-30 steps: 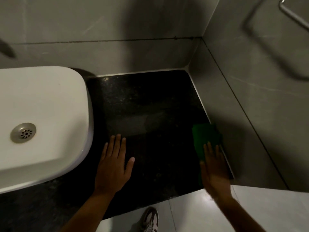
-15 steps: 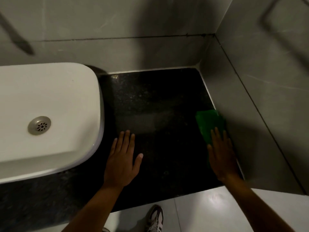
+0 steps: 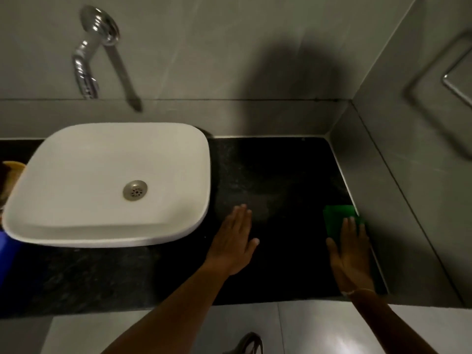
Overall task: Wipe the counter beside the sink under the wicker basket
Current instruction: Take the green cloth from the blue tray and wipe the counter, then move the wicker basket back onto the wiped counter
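Observation:
The black stone counter [image 3: 275, 175] lies between the white basin [image 3: 107, 180] and the grey right wall. My left hand [image 3: 233, 242] rests flat on it just right of the basin, fingers together, holding nothing. My right hand [image 3: 351, 251] presses flat on a green cloth [image 3: 337, 217] that lies against the foot of the right wall. The cloth sticks out beyond my fingertips. A tan rim at the far left edge, possibly the wicker basket [image 3: 11, 172], is mostly cut off by the frame.
A chrome tap [image 3: 86, 65] juts from the back wall above the basin. A metal rail [image 3: 457, 88] is fixed to the right wall. Something blue [image 3: 6, 256] sits at the lower left. My shoe [image 3: 249, 344] shows on the pale floor tiles below.
My head has pulled back and turned left, bringing the whole basin and the tap into view. My right hand and the cloth slid slightly farther along the wall. The left hand stayed put.

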